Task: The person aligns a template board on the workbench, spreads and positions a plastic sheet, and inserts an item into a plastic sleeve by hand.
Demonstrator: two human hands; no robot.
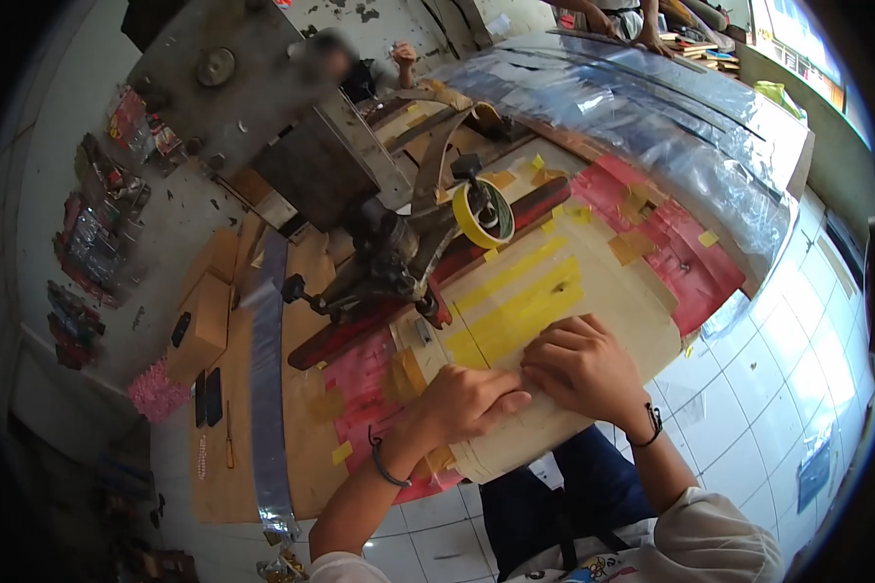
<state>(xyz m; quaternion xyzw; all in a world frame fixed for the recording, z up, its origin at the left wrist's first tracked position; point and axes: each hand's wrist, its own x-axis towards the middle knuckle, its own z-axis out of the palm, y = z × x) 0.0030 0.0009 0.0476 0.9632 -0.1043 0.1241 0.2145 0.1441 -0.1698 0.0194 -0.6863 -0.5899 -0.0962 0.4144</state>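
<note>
My left hand (465, 400) rests over the near part of a pale board (642, 301), its fingers bent together toward the right. Beside it, almost touching, my right hand (581, 361) has curled fingers pointing down at the board. Whatever lies between the fingertips is too small to make out. Yellow tape strips (525, 296) cover the board just beyond my hands. A roll of yellow tape (482, 216) hangs on a black post of the dark metal machine (389, 243). Red sheets (666, 243) flank the board, with small tape pieces on them.
Clear plastic sheeting (632, 117) covers a table at the back right, where a person's hands rest. Another person's raised hand (404, 54) shows behind the machine. On the left are a cardboard box (200, 328), a screwdriver (229, 449) and a plastic-covered strip (267, 389).
</note>
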